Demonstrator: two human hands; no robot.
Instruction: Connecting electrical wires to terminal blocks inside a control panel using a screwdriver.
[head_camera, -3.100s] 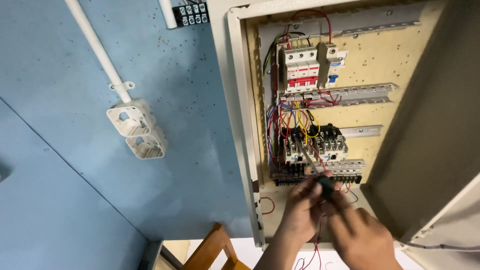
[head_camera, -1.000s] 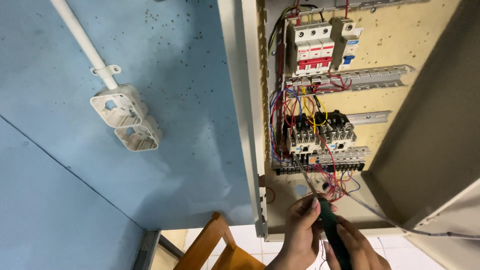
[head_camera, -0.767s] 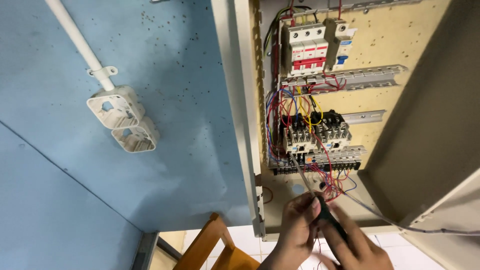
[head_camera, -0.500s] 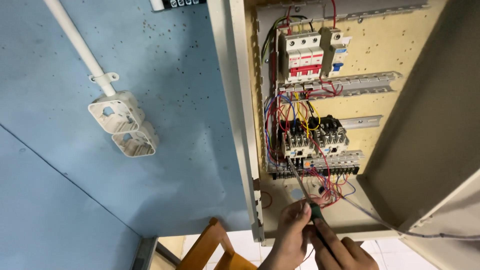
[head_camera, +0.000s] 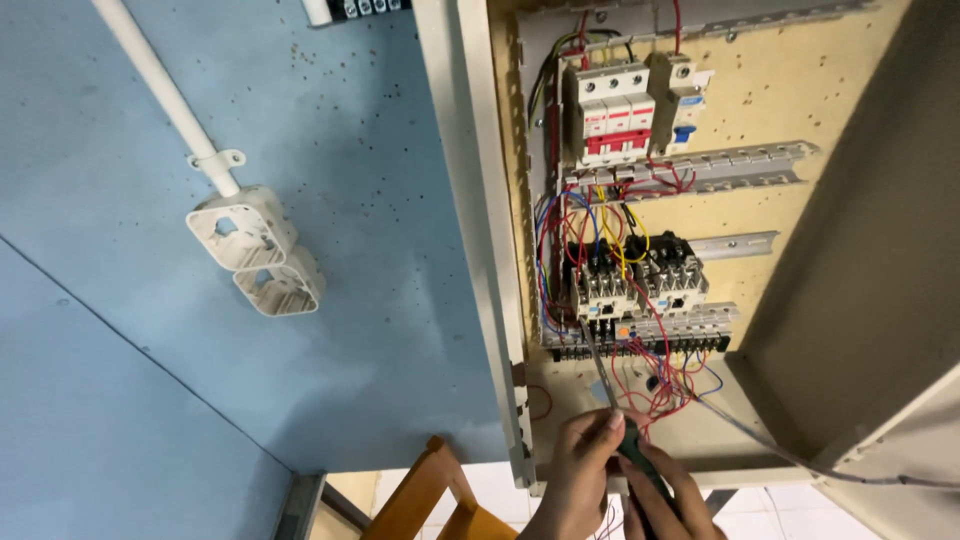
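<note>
Reaching up from the bottom edge of the view, the person's left hand (head_camera: 580, 470) and right hand (head_camera: 672, 500) meet around a dark green-handled screwdriver (head_camera: 640, 465) just below the open beige metal electrical cabinet (head_camera: 480, 250). The left hand is curled, its fingertips pinched at the top of the handle where the thin steel shaft begins. The right hand sits lower and wraps the handle from the other side, fingers closed on it; much of that hand is cut off by the frame. The shaft runs upward and slightly left, its tip at the black terminal strip (head_camera: 640, 343) along the lower part of the panel, though I cannot tell which terminal it touches.

Above the strip sit two grey-and-black contactors (head_camera: 640, 275), side by side, with a tangle of red, blue and yellow wires (head_camera: 590, 225) looping over them. Loose red wires (head_camera: 665, 385) hang below the strip, just beside the hands. Higher up, a white three-pole breaker with red switches (head_camera: 612, 110) is mounted on a rail.

On the blue wall (head_camera: 150, 400) to the left, a white plastic conduit pipe (head_camera: 165, 95) runs down into two open white junction boxes (head_camera: 255, 250). An orange wooden chair back (head_camera: 435, 490) shows at the bottom.
</note>
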